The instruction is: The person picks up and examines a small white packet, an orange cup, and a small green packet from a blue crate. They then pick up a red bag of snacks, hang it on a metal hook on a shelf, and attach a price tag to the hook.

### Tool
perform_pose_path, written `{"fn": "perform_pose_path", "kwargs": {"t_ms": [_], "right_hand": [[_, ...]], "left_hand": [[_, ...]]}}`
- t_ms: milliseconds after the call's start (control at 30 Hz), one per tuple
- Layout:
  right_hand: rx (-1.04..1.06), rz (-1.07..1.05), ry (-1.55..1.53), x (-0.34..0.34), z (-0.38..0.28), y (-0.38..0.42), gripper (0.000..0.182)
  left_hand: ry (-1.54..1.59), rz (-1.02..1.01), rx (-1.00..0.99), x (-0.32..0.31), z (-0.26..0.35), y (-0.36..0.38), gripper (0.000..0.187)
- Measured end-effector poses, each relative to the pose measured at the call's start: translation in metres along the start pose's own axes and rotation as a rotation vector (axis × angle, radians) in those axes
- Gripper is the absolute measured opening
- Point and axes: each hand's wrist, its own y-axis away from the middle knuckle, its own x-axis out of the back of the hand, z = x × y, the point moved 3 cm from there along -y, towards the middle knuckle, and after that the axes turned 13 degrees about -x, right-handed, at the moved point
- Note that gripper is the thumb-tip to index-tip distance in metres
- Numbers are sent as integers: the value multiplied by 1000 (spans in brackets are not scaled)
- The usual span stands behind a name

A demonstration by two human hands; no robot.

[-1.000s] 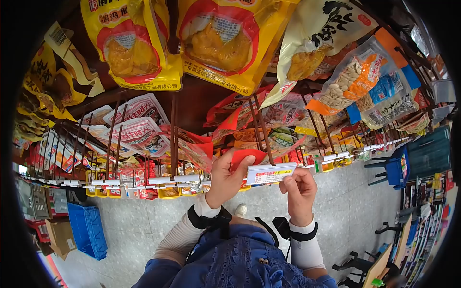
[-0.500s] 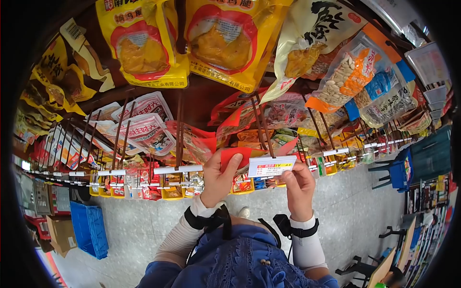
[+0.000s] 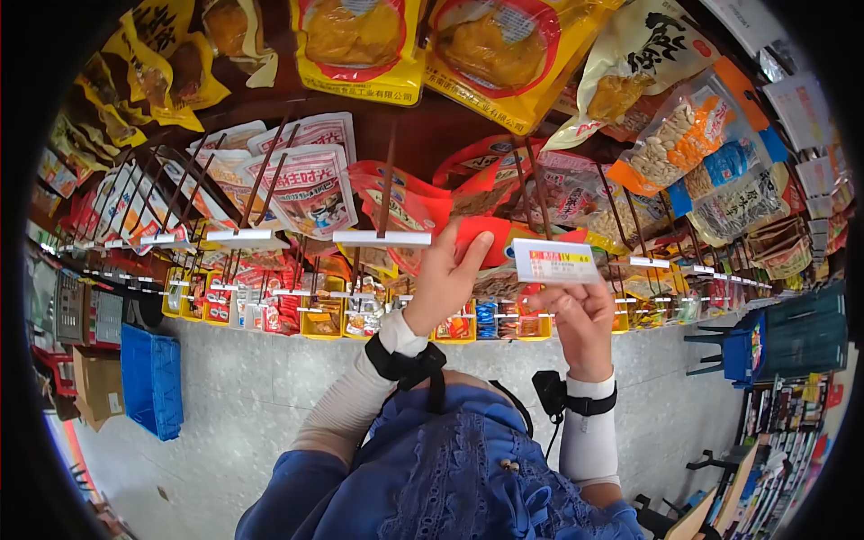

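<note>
My left hand is closed on a red snack packet, its thumb pressed on the red plastic near a display hook. Just right of it, a white price tag with red and yellow print sits at the front end of a hook. My right hand is at the tag's lower edge, fingers curled and partly behind it; the exact contact is hard to see. Other red packets hang behind my left hand. To the left hang white packets with red print.
Yellow bags of cooked meat hang above, with bags of seeds at upper right. Hooks with white tag strips jut toward me. Yellow bins line a lower shelf. A blue crate stands on the floor at left.
The view has shifted, so the shelf goods appear higher and further right. The price tag looks tilted more face-up. My left hand keeps the red packet; my right hand's fingers are now more curled below the tag.
</note>
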Motion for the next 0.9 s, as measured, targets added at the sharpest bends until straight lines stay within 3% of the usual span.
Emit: {"fn": "perform_pose_path", "kwargs": {"t_ms": [100,167,433,567,900], "right_hand": [[14,-14,25,1,-7,-2,32],[29,-13,-22,4,-8,-4,33],[45,-16,10,3,-16,-6,33],[52,-15,22,1,-18,-3,35],[46,6,69,-1,-18,1,37]], "left_hand": [[-186,-9,-82,3,5,-3,29],[-93,24,-83,1,1,-2,29],[-260,82,-229,2,-4,-2,31],[-182,63,-193,-2,-2,-3,32],[-320,127,-206,-4,8,-3,32]]}}
